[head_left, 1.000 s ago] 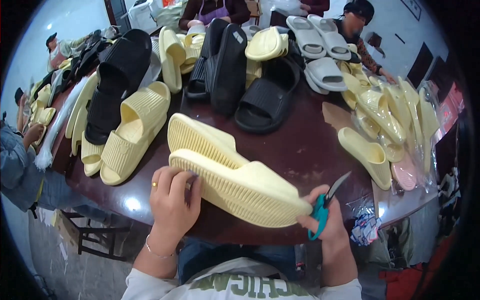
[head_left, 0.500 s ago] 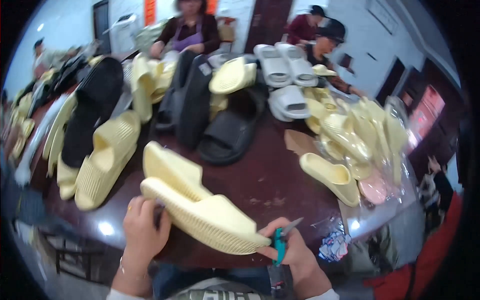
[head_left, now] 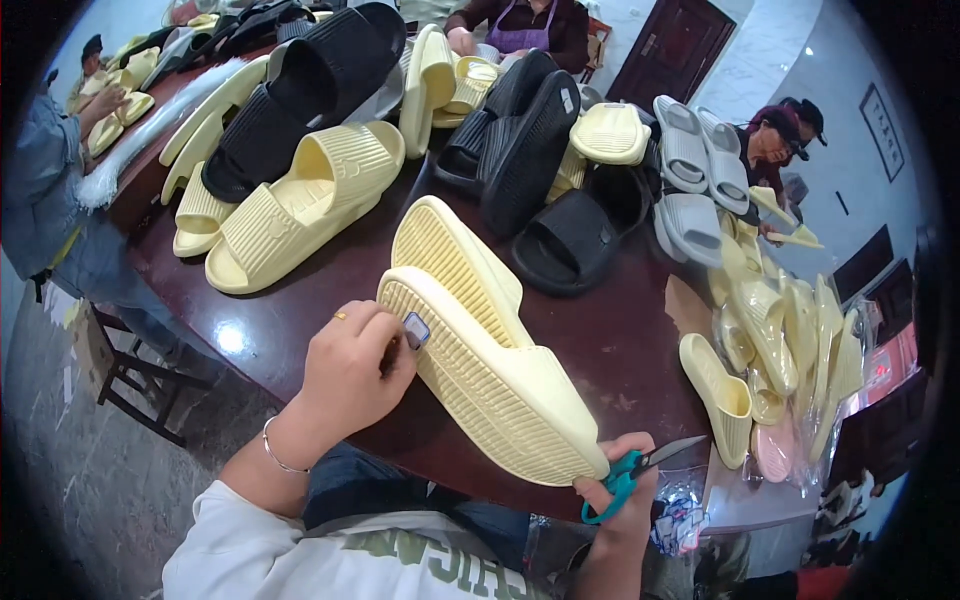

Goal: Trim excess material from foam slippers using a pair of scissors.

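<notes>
A pair of pale yellow slides (head_left: 500, 400) is held up above the table, one behind the other, with a ribbed sole turned toward me. At the heel end my left hand (head_left: 358, 362) is closed, its fingertips at a small blue-edged label (head_left: 416, 330) against the sole. My right hand (head_left: 625, 490) grips the toe end of the near slide. That same hand holds teal-handled scissors (head_left: 622, 487), their blades pointing out to the right. Whether the left fingers also grip the slide is hidden.
On the dark red table (head_left: 400, 440) stand yellow slides (head_left: 300, 210), black slides (head_left: 575, 240) and grey slides (head_left: 690, 225). Bagged yellow slides (head_left: 765, 330) lie at the right, beside a crumpled patterned bundle (head_left: 680, 520). Other people work around the table; a dark stool (head_left: 145, 380) stands left.
My view has swung left and down, so the table things appear shifted right. The slides are tilted more steeply, showing more sole. The label now shows at my left fingertips.
</notes>
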A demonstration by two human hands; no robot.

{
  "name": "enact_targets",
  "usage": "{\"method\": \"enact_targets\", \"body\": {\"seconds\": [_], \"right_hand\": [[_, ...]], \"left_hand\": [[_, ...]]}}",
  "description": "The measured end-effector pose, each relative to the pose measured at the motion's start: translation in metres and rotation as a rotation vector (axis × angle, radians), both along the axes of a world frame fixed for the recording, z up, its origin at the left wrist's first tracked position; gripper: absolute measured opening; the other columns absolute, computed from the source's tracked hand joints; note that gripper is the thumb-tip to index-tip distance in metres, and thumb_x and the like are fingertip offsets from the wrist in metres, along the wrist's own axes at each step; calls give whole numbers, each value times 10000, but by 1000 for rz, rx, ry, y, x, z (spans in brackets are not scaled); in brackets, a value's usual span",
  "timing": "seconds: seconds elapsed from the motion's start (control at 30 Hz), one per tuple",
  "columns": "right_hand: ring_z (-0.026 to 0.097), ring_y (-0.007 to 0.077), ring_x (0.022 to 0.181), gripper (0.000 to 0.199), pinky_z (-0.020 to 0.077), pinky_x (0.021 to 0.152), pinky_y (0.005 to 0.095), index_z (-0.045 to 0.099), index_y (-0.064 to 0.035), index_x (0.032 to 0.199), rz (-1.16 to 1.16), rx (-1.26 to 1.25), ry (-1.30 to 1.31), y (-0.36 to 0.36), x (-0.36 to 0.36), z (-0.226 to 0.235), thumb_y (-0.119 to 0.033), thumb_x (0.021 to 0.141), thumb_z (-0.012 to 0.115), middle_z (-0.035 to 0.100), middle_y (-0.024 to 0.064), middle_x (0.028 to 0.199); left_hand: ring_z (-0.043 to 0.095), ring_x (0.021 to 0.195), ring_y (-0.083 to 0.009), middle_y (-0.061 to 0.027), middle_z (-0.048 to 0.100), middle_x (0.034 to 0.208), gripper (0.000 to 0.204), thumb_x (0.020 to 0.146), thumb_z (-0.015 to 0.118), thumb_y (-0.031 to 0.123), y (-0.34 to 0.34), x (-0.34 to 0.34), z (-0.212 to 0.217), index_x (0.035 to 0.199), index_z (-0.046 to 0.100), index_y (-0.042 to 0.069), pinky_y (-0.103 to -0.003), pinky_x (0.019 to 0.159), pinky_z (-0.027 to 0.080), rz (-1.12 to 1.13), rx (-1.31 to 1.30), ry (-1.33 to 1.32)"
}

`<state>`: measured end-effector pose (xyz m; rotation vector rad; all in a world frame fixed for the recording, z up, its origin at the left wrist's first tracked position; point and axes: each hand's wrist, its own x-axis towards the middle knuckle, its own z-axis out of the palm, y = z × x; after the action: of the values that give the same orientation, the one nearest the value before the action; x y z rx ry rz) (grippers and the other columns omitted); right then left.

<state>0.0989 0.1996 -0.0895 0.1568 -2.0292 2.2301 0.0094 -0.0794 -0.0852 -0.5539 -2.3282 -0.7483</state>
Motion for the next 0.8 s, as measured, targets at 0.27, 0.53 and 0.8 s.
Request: {"method": "enact_targets", "body": {"seconds": [0.27, 0.53, 0.8], "right_hand": [[591, 159, 780, 442, 481, 694, 268, 404, -41, 957, 61, -37, 78, 7, -1, -7, 51, 656, 714, 596, 153, 893], [591, 152, 778, 433, 479, 688, 260, 402, -45, 960, 69, 7, 118, 7, -1, -9, 28, 672, 717, 596, 145, 887], [526, 121, 597, 480, 433, 514, 210, 380, -68, 960, -49, 64, 72, 3, -4, -6, -49, 639, 735, 544, 77, 777]], "left_hand": [[528, 626, -238, -82, 519, 703, 143, 658, 624, 34, 8, 5, 5, 763, 526, 34, -315, 546, 446, 1, 47, 127], [532, 653, -239, -87, 503, 706, 147, 671, 622, 62, 14, 5, -2, 743, 500, 24, -302, 548, 441, 131, -235, 167], [522, 628, -249, -121, 509, 727, 137, 660, 594, -10, 0, 0, -6, 748, 491, 11, -278, 541, 433, 20, 57, 120]]}}
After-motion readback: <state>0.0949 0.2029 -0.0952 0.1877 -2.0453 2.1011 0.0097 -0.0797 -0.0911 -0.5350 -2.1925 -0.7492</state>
